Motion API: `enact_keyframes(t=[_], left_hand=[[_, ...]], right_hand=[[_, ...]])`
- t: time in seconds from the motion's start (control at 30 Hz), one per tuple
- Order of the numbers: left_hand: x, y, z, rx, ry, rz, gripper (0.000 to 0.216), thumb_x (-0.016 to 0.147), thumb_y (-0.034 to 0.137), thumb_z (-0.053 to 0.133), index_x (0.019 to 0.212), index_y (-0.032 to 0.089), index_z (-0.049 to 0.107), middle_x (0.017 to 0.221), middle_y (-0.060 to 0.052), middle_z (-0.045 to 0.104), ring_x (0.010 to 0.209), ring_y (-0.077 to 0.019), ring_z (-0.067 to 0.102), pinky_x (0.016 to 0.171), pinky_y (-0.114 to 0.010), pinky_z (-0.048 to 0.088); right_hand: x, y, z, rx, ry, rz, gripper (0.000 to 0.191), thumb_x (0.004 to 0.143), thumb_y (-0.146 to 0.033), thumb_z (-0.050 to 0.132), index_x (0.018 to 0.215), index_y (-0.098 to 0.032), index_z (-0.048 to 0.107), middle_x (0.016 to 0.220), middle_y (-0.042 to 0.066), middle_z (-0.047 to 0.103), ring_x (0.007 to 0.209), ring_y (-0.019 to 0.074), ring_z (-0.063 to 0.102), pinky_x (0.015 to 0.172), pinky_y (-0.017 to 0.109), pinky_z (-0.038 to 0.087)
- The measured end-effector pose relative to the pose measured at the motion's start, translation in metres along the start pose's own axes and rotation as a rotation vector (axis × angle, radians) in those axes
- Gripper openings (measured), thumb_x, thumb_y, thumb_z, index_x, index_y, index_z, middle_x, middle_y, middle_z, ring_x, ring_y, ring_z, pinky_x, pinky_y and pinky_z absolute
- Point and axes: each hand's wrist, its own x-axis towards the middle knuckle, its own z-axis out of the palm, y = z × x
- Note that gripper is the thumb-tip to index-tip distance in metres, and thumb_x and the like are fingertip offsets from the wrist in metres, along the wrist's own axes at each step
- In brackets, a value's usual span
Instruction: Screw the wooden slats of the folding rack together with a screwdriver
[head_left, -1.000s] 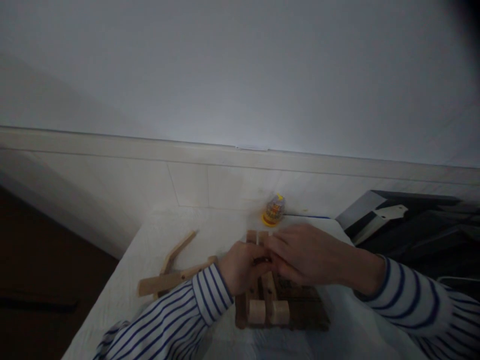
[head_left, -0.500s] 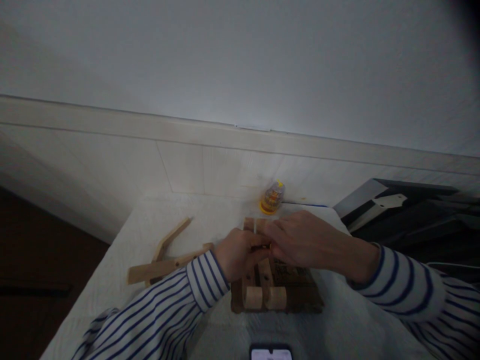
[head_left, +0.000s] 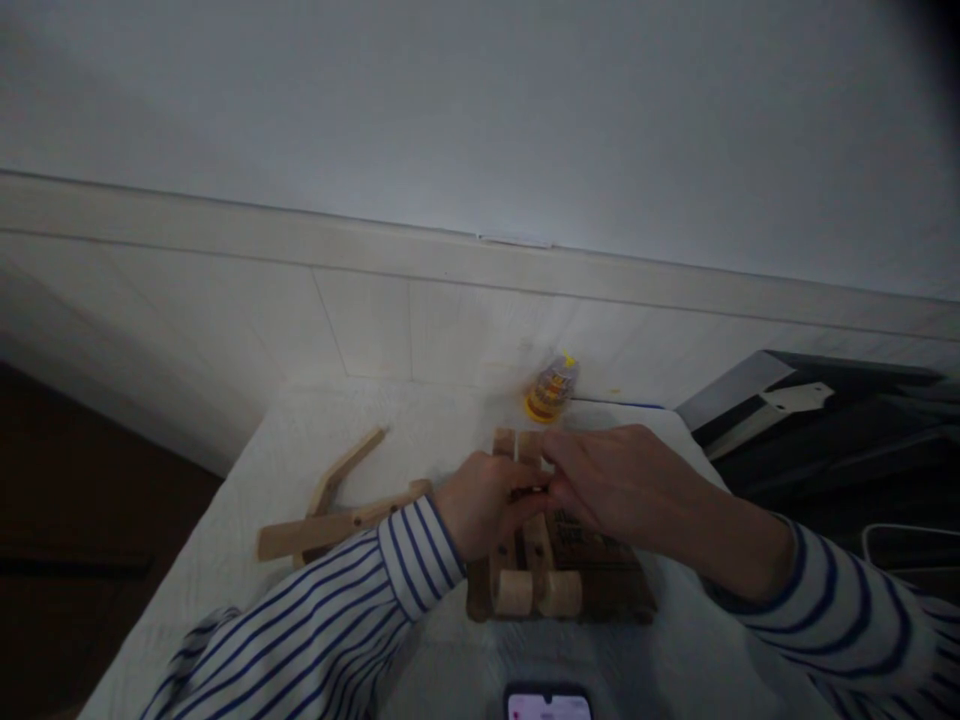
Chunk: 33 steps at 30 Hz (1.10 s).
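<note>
watching the head cam feed here. the left hand (head_left: 486, 505) is curled up into a loose fist right on the wooden frame (head_left: 536, 575), thumb pointing across to the other hand. it looks closed round the left bar of it. the right hand (head_left: 616, 482) comes in from the other side, palm down, fingers bent, tips meeting the left thumb over the middle of the frame. i can't tell if it's actually pinching something or just pressing, since the spot where the two hands meet is dark and blurry.

the frame itself is two pale bars side by side. their rounded ends face me at the near edge and their far ends poke out just past the knuckles. it lies on a brown board (head_left: 607, 590), which sits flat on the white table (head_left: 247, 570), about mid-table and a bit to the right.

both arms are in striped sleeves (head_left: 337, 620), white with blue.

further out: to the left of the left hand lie some loose wooden bars (head_left: 330, 515), one crossing the other at an angle, the nearest end just beside the left cuff. behind the hands, near the wall, there's a little bottle (head_left: 551, 388) with a yellow cap and base, leaning a bit. a phone (head_left: 547, 703) peeks in at the bottom edge, screen lit. off the right side of the table there's some dark gear (head_left: 825, 410) i can't make out.
</note>
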Motion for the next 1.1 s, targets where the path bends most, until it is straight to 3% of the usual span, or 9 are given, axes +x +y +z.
enact_keyframes(t=[0.5,0.73,0.9,1.1], left_hand=[[-0.001,0.006,-0.003,0.095,0.042,-0.140,0.010,0.075,0.023,0.062,0.074,0.015,0.069,0.065,-0.002,0.067,0.055,-0.0108,0.056,0.051,-0.018,0.036],[-0.001,0.005,-0.003,0.059,0.026,-0.133,0.012,0.076,0.018,0.059,0.077,0.015,0.071,0.065,0.000,0.067,0.055,-0.0102,0.055,0.053,-0.018,0.038],[-0.002,0.004,-0.002,-0.026,0.038,-0.121,0.013,0.075,0.017,0.061,0.084,0.017,0.071,0.069,0.000,0.068,0.058,-0.0099,0.057,0.056,-0.017,0.040],[-0.002,0.000,0.000,-0.065,0.016,-0.099,0.015,0.078,0.019,0.060,0.088,0.018,0.071,0.069,0.000,0.068,0.061,-0.0108,0.058,0.057,-0.017,0.041]], right_hand=[[0.006,-0.009,-0.009,-0.025,-0.038,0.037,0.005,0.085,-0.021,0.042,0.086,-0.017,0.046,0.062,0.003,0.061,0.048,0.0169,0.057,0.041,0.028,0.012],[0.001,-0.006,-0.016,0.162,-0.001,0.035,0.011,0.082,-0.025,0.044,0.088,-0.017,0.046,0.066,0.002,0.061,0.052,0.0156,0.055,0.044,0.027,0.017],[0.000,0.006,-0.020,0.253,-0.031,-0.093,0.012,0.082,-0.023,0.043,0.091,-0.016,0.049,0.074,0.003,0.062,0.059,0.0149,0.056,0.048,0.027,0.022],[0.004,0.012,-0.022,0.171,-0.020,-0.184,0.015,0.082,-0.025,0.044,0.092,-0.016,0.050,0.067,0.002,0.062,0.053,0.0142,0.052,0.047,0.028,0.020]])
